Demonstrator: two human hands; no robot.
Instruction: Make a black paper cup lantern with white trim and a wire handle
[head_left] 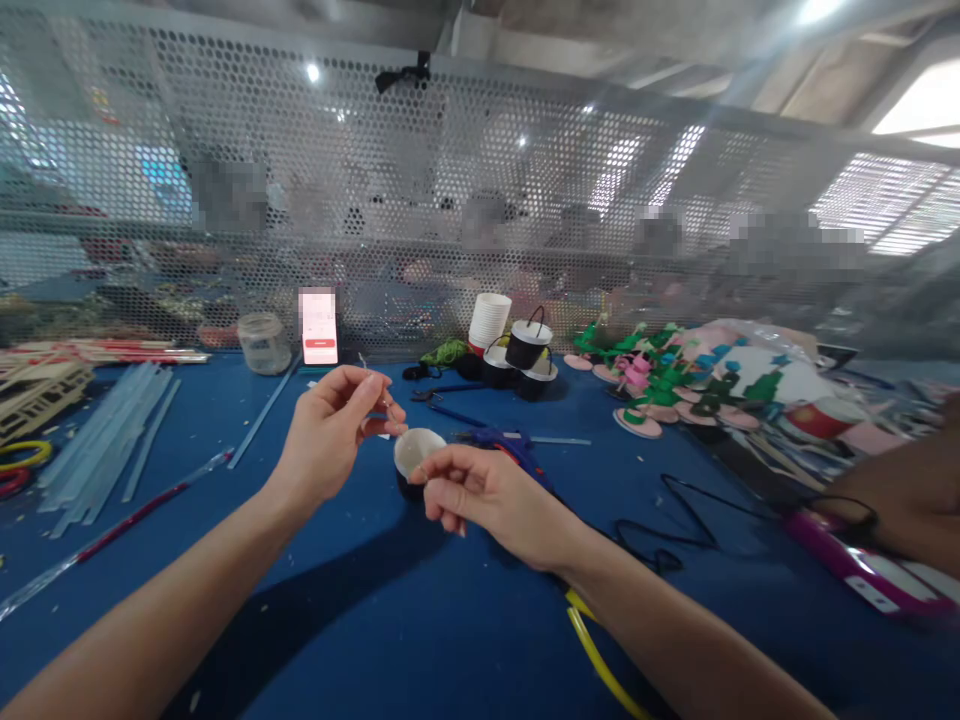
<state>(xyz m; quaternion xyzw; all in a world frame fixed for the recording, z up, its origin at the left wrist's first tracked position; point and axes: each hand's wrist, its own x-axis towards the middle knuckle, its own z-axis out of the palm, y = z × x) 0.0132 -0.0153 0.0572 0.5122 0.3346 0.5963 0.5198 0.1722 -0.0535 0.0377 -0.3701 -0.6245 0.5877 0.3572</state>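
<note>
My left hand is raised over the blue table, fingers pinched on a thin clear stick or wire that rises toward the phone. My right hand holds a small black cup with a white inside by its rim, fingers curled around it. The two hands are close together, with the cup just right of my left fingertips. A blue glue gun lies behind my right hand.
Glue sticks lie at left. A phone and a jar stand by the perforated screen. Finished black cups, white cups, foam flower pieces at right. Another person's arm enters from the right.
</note>
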